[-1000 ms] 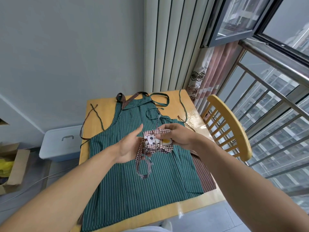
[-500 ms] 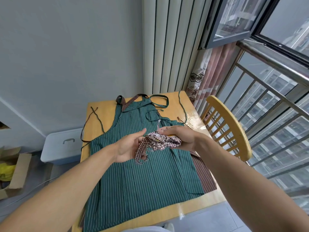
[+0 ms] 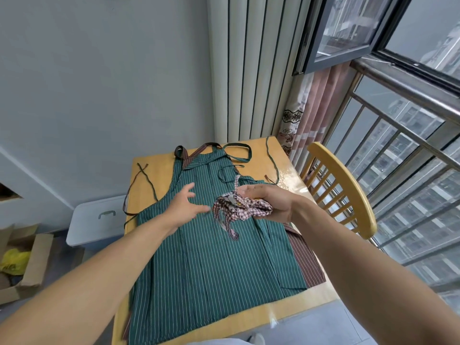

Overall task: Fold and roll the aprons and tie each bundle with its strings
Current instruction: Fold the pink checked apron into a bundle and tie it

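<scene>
- Step in hand, as I read it: checked bundle (image 3: 242, 207) looks rolled & tied, so apron no. 1 is approx done; what's left is putting it aside & starting on the next.
- Right hand (image 3: 270, 202): grip closed round the bundle, fingers curled over its far side, thumb side under; bundle held just above the green apron (image 3: 214, 257), not resting on it. Loose string ends (image 3: 230, 226) dangle from the bundle twd the green cloth.
- Left hand (image 3: 185, 207): grip empty, fingers spread & mostly straight, hovering just above the green apron's upper part, just left of the bundle, not touching it. Bit blurred, so exact finger pose unclear.
- Green apron lies flat, bib end away from the person, covering most of the bench (image 3: 154, 170); neck loop & waist strings trail over bare wood at the far end.
- Brown striped apron (image 3: 305, 260) sits under the green one; only its right edge & a bit of strap at the neck show.
- Next move calls for: a free spot for the bundle (bench edge right looks likeliest), then both hands on the green apron to fold lengthwise; strings need gathering first so they don't get rolled in.
- Count: aprons 3 (1 bundled, 2 flat & stacked); hands 2; bench 1; wooden chair (image 3: 343, 185) 1, at bench's right; white lidded box (image 3: 97, 220) 1 on floor, left; cardboard box (image 3: 25, 260) 1, far left, partly cut off.
</scene>
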The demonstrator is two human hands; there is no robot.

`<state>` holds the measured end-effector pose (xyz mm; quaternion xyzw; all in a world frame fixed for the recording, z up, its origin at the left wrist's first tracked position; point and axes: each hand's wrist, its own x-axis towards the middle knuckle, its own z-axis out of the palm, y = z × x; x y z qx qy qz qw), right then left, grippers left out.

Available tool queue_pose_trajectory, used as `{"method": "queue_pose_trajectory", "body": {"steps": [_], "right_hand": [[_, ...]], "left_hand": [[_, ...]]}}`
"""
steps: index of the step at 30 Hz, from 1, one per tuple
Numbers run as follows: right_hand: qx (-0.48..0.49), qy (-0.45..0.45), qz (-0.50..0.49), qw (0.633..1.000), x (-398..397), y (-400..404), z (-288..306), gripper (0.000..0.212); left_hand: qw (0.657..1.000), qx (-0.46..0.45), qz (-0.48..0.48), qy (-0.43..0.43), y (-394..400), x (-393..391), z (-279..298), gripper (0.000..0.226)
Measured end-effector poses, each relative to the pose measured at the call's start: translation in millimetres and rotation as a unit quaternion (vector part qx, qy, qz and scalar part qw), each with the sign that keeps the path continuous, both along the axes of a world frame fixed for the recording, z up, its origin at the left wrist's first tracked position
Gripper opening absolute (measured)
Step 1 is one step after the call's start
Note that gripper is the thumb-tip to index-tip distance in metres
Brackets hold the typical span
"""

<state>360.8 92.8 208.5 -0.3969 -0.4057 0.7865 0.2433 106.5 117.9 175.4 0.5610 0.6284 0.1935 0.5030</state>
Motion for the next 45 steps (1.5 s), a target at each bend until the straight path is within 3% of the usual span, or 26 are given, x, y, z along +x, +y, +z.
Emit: {"method": "queue_pose_trajectory", "body": {"steps": [1,2,3,4,6,9,14,21,25,28,30,34,36,41,42,45], "right_hand": [[0.001,0.011,-0.001,1.0,0,0,1,0.014],[0.003,0.018,0.001,1.0,1,0,3,0.013],[0.007,0.025,0.007,1.0,1,-1,4,0.013],[0.012,0.026,0.011,1.0,1,-1,5,0.014],[0.028,0.014,0.008,0.999,0,0,5,0.013],[0.036,0.006,0.01,0.999,-1,4,0,0.023],[0.017,-0.062,-0.011,0.998,-4,9,-2,0.025],[-0.063,-0.011,-0.068,0.996,-8,15,10,0.018],[-0.131,0.038,-0.106,0.985,-9,19,14,0.018],[-0.147,0.049,-0.124,0.98,-6,22,13,0.019],[-0.147,0.036,-0.132,0.98,-4,25,10,0.017],[-0.149,0.005,-0.153,0.977,-4,30,4,0.017],[-0.131,-0.012,-0.144,0.981,-6,28,4,0.018],[0.004,-0.072,-0.052,0.996,-18,15,17,0.01],[0.018,-0.076,-0.062,0.995,-19,13,18,0.013],[0.081,-0.11,-0.084,0.987,-20,9,18,0.024]], "left_hand": [[0.999,0.008,0.038,0.001,1,1,2,0.061],[0.999,0.002,0.049,-0.003,2,0,5,0.041],[0.999,-0.032,0.03,-0.021,0,0,8,0.02],[0.995,-0.08,-0.005,-0.055,-4,2,13,0.018],[0.973,-0.179,-0.083,-0.123,-15,6,16,0.038],[0.955,-0.204,-0.151,-0.156,-26,15,11,0.044],[0.917,-0.24,-0.098,-0.303,-29,26,8,0.048],[0.937,-0.231,0.012,-0.26,-23,30,19,0.021],[0.954,-0.165,0.054,-0.243,-19,26,20,0.022],[0.955,-0.05,0.195,-0.218,-14,22,18,0.024],[0.938,-0.01,0.241,-0.248,-17,23,20,0.035],[0.94,-0.106,0.086,-0.311,-40,38,22,0.049],[0.923,-0.166,0.053,-0.342,-46,46,16,0.053],[0.83,-0.204,0.162,-0.494,-40,47,8,0.068],[0.829,-0.205,0.169,-0.493,-38,45,8,0.068],[0.868,-0.188,0.147,-0.435,-34,41,11,0.042]]}}
